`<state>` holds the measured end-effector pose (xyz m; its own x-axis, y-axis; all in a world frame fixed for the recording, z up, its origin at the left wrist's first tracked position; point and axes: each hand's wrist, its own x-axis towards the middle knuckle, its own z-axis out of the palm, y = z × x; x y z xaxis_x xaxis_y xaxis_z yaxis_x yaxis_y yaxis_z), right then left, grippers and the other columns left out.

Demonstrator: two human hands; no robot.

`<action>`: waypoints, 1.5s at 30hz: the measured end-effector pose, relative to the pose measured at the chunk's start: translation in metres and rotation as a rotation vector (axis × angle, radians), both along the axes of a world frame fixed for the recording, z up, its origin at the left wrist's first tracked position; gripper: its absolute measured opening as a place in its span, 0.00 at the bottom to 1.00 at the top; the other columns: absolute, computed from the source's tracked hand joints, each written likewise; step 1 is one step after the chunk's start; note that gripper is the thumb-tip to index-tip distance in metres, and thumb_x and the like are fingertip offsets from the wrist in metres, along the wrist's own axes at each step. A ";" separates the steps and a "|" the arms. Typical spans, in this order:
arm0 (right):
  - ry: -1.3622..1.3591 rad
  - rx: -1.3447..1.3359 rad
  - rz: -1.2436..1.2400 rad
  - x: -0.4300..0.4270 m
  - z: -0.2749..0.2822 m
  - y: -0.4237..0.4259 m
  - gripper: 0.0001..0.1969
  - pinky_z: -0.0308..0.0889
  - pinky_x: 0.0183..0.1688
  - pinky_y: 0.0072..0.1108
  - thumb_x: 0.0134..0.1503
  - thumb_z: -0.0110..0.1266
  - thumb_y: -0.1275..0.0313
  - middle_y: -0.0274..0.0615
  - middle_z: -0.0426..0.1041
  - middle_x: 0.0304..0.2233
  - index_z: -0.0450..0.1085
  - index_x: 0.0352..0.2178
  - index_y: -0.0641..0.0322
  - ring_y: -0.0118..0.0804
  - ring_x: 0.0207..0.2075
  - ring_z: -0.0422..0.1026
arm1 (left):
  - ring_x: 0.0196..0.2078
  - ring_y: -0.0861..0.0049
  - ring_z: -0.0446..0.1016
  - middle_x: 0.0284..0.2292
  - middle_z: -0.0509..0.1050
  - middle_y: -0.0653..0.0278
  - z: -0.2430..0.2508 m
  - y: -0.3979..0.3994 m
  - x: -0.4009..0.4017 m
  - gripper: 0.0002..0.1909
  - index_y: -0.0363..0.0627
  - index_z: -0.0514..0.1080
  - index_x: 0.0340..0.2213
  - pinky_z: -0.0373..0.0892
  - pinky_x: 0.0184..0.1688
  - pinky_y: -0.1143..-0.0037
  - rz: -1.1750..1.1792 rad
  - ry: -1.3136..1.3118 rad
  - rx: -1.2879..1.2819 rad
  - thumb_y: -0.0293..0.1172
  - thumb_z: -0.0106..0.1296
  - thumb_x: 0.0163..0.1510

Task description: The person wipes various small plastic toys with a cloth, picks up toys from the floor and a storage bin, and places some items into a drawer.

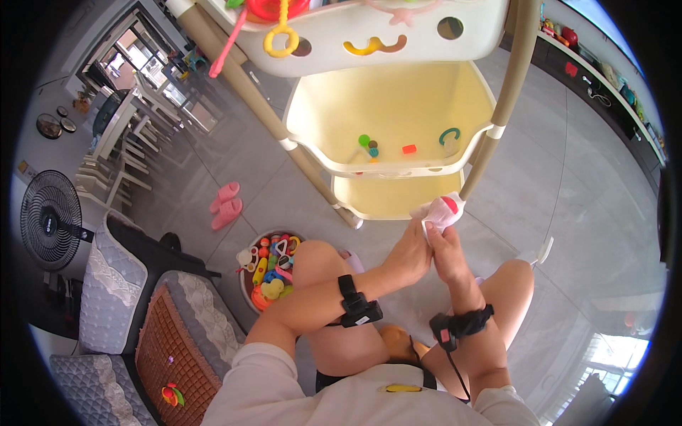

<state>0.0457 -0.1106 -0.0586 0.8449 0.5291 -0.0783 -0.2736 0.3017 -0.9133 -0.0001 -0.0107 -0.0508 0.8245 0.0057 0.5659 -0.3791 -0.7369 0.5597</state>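
Observation:
My left hand (409, 254) and my right hand (446, 249) meet in front of the shelf, between and beyond my knees. Together they grip a crumpled white cloth or wipe (438, 217) wrapped around a small object. A red, rounded part of that object (451, 204) shows at the top of the cloth; the rest of it is covered. The right thumb presses on the cloth, while most of the left fingers are hidden. Just beyond stands a cream storage rack, whose middle bin (383, 101) holds a few small toys, among them a red block (409, 149) and a green ring (449, 135).
A round basin (243, 287) of several colourful toys sits beside my left knee. Pink slippers (227, 206) lie on the tiled floor. To the left are a padded chair (181, 330) and a fan (50, 221). The rack's upper tray (325, 64) carries more toys.

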 end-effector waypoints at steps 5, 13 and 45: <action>-0.132 -0.279 0.196 0.013 0.006 -0.022 0.14 0.60 0.30 0.18 0.53 0.43 0.67 0.34 0.68 0.27 0.64 0.33 0.69 0.23 0.29 0.65 | 0.18 0.64 0.66 0.17 0.66 0.58 0.045 0.019 -0.010 0.09 0.41 0.62 0.28 0.63 0.21 0.72 -0.038 0.483 0.040 0.31 0.48 0.45; -0.653 -0.703 0.340 -0.017 0.033 -0.020 0.12 0.59 0.20 0.27 0.50 0.47 0.67 0.48 0.64 0.12 0.65 0.20 0.68 0.45 0.15 0.63 | 0.23 0.72 0.67 0.21 0.69 0.60 0.043 0.051 0.003 0.19 0.48 0.64 0.38 0.63 0.27 0.76 -0.181 0.638 -0.005 0.44 0.46 0.47; -0.013 -0.275 -0.837 0.024 0.026 -0.191 0.18 0.63 0.43 0.30 0.55 0.40 0.64 0.47 0.62 0.40 0.59 0.41 0.71 0.41 0.42 0.63 | 0.51 0.55 0.52 0.49 0.53 0.48 -0.186 -0.045 0.079 0.38 0.46 0.55 0.48 0.55 0.49 0.65 -0.172 1.254 -0.590 0.55 0.49 0.39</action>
<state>0.0696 -0.3013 -0.0321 0.9486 -0.3005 -0.0992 -0.0501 0.1669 -0.9847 0.0789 -0.0554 -0.2368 0.7884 -0.1704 -0.5911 0.5388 -0.2722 0.7972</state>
